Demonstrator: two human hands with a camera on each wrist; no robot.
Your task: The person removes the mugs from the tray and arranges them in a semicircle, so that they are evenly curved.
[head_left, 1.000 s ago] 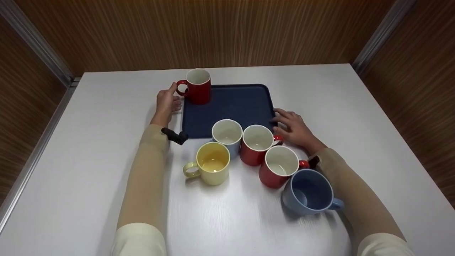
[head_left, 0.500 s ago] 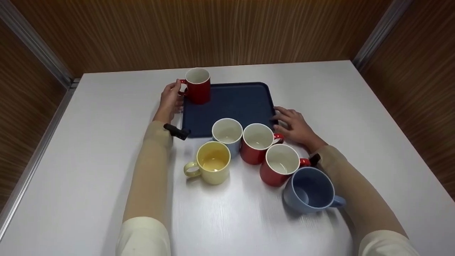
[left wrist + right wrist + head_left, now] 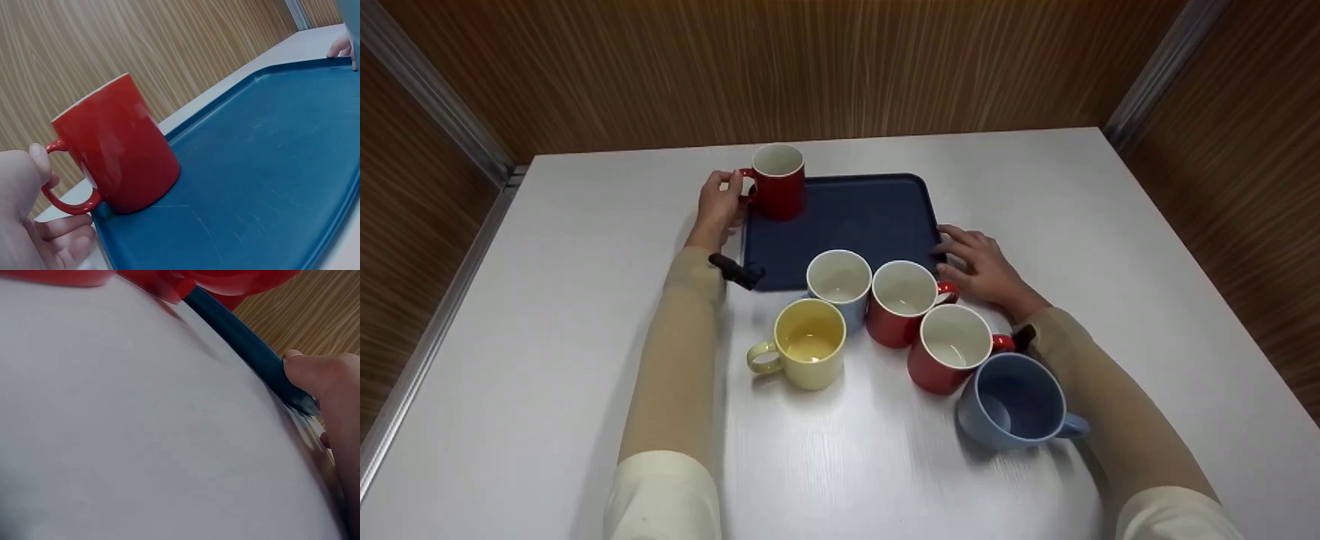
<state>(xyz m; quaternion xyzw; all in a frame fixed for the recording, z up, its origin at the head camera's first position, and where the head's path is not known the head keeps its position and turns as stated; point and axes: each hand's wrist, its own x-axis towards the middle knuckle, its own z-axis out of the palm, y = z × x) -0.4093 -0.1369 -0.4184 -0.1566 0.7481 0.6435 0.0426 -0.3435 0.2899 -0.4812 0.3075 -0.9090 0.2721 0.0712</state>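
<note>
At the tray's far left corner stands a red mug (image 3: 780, 187), white inside. My left hand (image 3: 717, 206) pinches its handle between thumb and forefinger; the left wrist view shows the other fingers below the handle (image 3: 70, 205). The mug rests on the dark blue tray (image 3: 862, 217). On the tray's right side, my right hand (image 3: 979, 266) touches the rim with its fingers spread. In the right wrist view the thumb (image 3: 304, 371) lies against the tray's edge (image 3: 247, 343); the other fingers are mostly hidden.
Before the tray stand a light blue mug with a white inside (image 3: 844, 289), two red mugs (image 3: 892, 326) (image 3: 934, 367), a yellow mug (image 3: 810, 367) and a wide blue mug (image 3: 997, 427) beside my right forearm. Wood-grain panels (image 3: 840, 75) surround the white table (image 3: 607, 195).
My left hand has moved slightly right and forward onto the red mug's handle and now pinches it. The mug and tray stay in place; the right hand has barely moved.
</note>
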